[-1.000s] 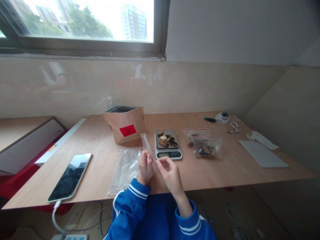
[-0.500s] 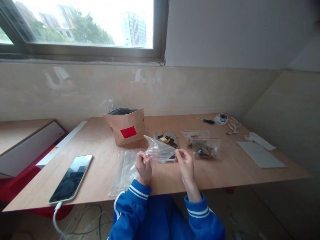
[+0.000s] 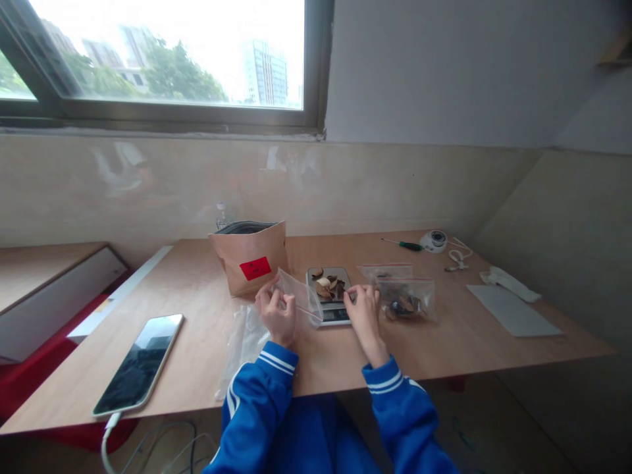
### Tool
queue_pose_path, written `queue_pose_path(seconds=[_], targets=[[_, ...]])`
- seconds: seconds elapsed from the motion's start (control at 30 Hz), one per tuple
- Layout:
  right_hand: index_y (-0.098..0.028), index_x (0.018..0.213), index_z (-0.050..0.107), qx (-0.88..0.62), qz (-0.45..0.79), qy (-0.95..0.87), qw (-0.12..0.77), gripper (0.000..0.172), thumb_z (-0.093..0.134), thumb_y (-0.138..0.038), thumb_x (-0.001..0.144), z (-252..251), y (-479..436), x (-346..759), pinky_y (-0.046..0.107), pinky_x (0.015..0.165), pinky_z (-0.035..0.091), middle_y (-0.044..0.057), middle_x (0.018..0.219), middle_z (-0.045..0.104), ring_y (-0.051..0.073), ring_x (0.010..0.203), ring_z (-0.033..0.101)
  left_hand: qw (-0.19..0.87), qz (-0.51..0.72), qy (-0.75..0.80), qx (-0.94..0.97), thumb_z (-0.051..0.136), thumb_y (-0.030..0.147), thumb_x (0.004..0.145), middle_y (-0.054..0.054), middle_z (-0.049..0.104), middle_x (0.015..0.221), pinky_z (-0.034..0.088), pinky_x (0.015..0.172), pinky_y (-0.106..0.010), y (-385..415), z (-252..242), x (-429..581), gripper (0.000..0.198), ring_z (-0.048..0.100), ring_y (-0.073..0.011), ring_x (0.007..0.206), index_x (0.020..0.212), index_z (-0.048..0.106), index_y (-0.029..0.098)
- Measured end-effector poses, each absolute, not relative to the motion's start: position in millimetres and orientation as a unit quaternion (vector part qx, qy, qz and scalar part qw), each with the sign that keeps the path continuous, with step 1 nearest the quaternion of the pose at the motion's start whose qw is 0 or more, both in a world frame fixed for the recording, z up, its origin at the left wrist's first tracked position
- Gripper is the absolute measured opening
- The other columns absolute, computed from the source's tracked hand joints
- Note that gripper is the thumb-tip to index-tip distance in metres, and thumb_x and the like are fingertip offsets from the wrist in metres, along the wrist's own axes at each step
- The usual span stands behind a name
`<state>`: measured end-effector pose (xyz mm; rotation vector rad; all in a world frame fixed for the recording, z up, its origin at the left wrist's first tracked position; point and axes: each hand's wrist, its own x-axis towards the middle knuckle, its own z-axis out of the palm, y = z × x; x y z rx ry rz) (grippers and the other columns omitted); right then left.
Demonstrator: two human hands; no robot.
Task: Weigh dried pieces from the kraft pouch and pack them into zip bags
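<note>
Pinched in my left hand (image 3: 277,315) is a clear zip bag (image 3: 301,296), hanging to the right beside a small scale (image 3: 336,317). Brown, dark and pale dried pieces (image 3: 328,285) lie heaped on the scale's plate. My right hand (image 3: 364,313) is at the heap's right edge, fingertips drawn together against the dark pieces; whether they grip one is hidden. Two filled zip bags stand right of that hand, the front bag (image 3: 407,303) holding dark dried pieces. More clear bags (image 3: 239,345) lie flat under and left of my left hand.
Behind my left hand stands an open brown paper pouch (image 3: 251,257) with a red label, a bottle (image 3: 222,214) behind it. A phone (image 3: 141,365) on a cable lies left. To the right are a screwdriver (image 3: 407,245), a camera (image 3: 434,241) and a white sheet (image 3: 513,313).
My right hand has let go of the clear bag and come to the dried pieces on the scale. My left hand has drawn the bag left, uncovering the scale. The view has tilted up slightly.
</note>
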<state>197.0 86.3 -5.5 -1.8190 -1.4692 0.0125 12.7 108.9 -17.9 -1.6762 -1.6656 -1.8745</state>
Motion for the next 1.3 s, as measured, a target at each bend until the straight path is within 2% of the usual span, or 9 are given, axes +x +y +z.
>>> queue_pose_path(seconds=[0.13,0.23,0.37,0.53,0.6,0.73,0.83,1.0,1.3], targets=[[-0.018,0.085,0.056,-0.609,0.246,-0.543,0.523,0.019,0.052,-0.036,0.081,30.0,74.1,178.2,0.033,0.065,0.049,0.006,0.077,0.063,0.019,0.066,0.06,0.053,-0.618,-0.552,-0.558,0.049,0.019,0.074,-0.008,0.063,0.103,0.042,0.088,-0.039,112.4,-29.6,11.2,0.017,0.055,-0.023,0.097,0.057,0.049,0.02],[-0.018,0.089,0.056,-0.525,0.372,-0.561,0.521,0.02,0.053,-0.037,0.08,51.2,71.1,152.4,0.028,0.058,0.048,0.003,0.074,0.064,0.015,0.059,0.06,0.038,-0.619,-0.543,-0.566,0.047,0.018,0.076,-0.008,0.064,0.104,0.043,0.089,-0.038,112.4,-29.6,11.1,0.014,0.056,-0.0229,0.099,0.064,0.054,0.019],[-0.02,0.085,0.061,-0.549,0.265,-0.649,0.456,0.01,0.056,-0.021,0.077,60.6,71.3,130.3,0.029,0.07,0.048,0.003,0.085,0.065,0.016,0.074,0.06,0.02,-0.633,-0.534,-0.56,0.042,0.018,0.079,-0.009,0.064,0.108,0.043,0.091,-0.038,109.8,-27.6,10.2,0.019,0.057,-0.0228,0.102,0.067,0.057,0.019],[-0.02,0.091,0.062,-0.568,0.197,-0.636,0.484,0.019,0.047,-0.03,0.087,50.0,77.0,143.1,0.028,0.065,0.048,0.005,0.09,0.062,0.013,0.063,0.055,0.008,-0.639,-0.543,-0.545,0.041,0.018,0.081,-0.01,0.064,0.108,0.043,0.092,-0.038,108.5,-28.7,9.6,0.021,0.056,-0.0225,0.103,0.074,0.06,0.018],[-0.019,0.088,0.061,-0.588,0.144,-0.63,0.486,0.02,0.043,-0.028,0.088,36.8,82.9,152.9,0.029,0.07,0.048,0.006,0.088,0.061,0.016,0.07,0.058,0.012,-0.64,-0.545,-0.541,0.041,0.019,0.081,-0.01,0.064,0.106,0.043,0.092,-0.038,109.3,-30.2,9.6,0.02,0.056,-0.0225,0.103,0.071,0.058,0.019],[-0.017,0.09,0.057,-0.644,0.056,-0.648,0.403,0.012,0.048,-0.022,0.084,0.0,95.0,161.9,0.035,0.08,0.048,0.01,0.094,0.059,0.023,0.089,0.059,0.029,-0.64,-0.541,-0.545,0.042,0.02,0.082,-0.01,0.063,0.108,0.044,0.091,-0.038,110.6,-32.1,9.3,0.018,0.057,-0.0226,0.101,0.067,0.053,0.019],[-0.016,0.094,0.056,-0.668,0.011,-0.656,0.352,0.013,0.05,-0.019,0.082,-20.0,99.9,160.3,0.038,0.082,0.047,0.012,0.096,0.06,0.025,0.093,0.057,0.034,-0.64,-0.541,-0.545,0.042,0.02,0.082,-0.01,0.063,0.11,0.044,0.09,-0.038,110.2,-31.7,8.9,0.019,0.057,-0.0221,0.101,0.064,0.049,0.019],[-0.017,0.086,0.058,-0.657,0.041,-0.662,0.358,0.01,0.048,-0.018,0.083,-16.6,97.8,162.7,0.038,0.081,0.047,0.01,0.09,0.064,0.025,0.088,0.058,0.03,-0.639,-0.541,-0.546,0.042,0.02,0.083,-0.01,0.062,0.111,0.044,0.089,-0.037,108.5,-29.1,9.1,0.021,0.057,-0.0222,0.103,0.063,0.047,0.02],[-0.017,0.088,0.062,-0.594,0.217,-0.593,0.498,0.018,0.056,-0.033,0.08,57.1,74.4,148.4,0.028,0.065,0.047,0.004,0.077,0.065,0.017,0.068,0.06,0.029,-0.635,-0.55,-0.541,0.042,0.02,0.083,-0.011,0.062,0.114,0.044,0.09,-0.037,110.5,-29.3,9.7,0.018,0.058,-0.0219,0.103,0.068,0.052,0.019]])
